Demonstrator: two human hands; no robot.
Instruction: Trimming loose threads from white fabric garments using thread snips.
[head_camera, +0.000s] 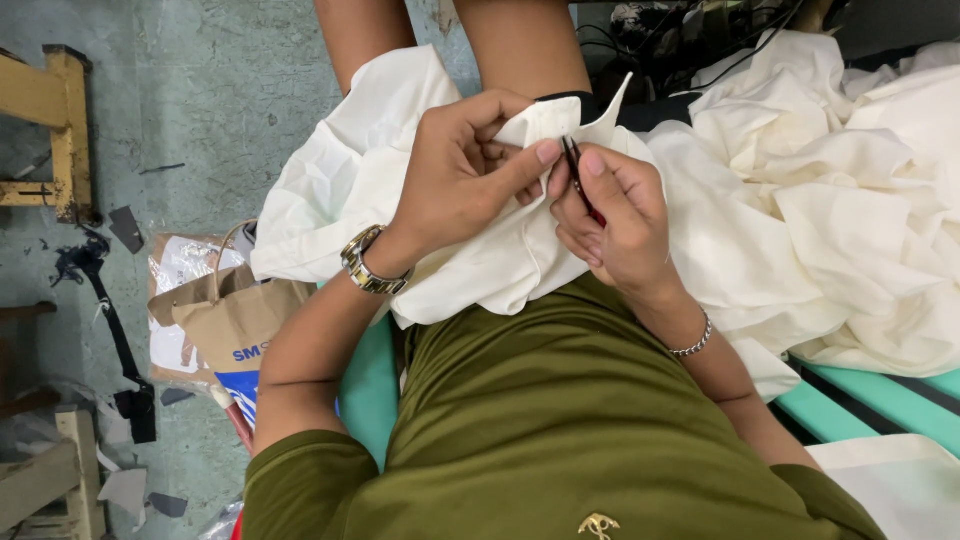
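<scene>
Two hands on cream garment | left hand pinches edge | right hand grips thread snips | trimming underway; cream pile beside.

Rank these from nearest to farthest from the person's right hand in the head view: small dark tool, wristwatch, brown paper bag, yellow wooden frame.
1. small dark tool, pinched in the right hand
2. wristwatch, on the left wrist
3. brown paper bag, floor, lower left
4. yellow wooden frame, far left
</scene>
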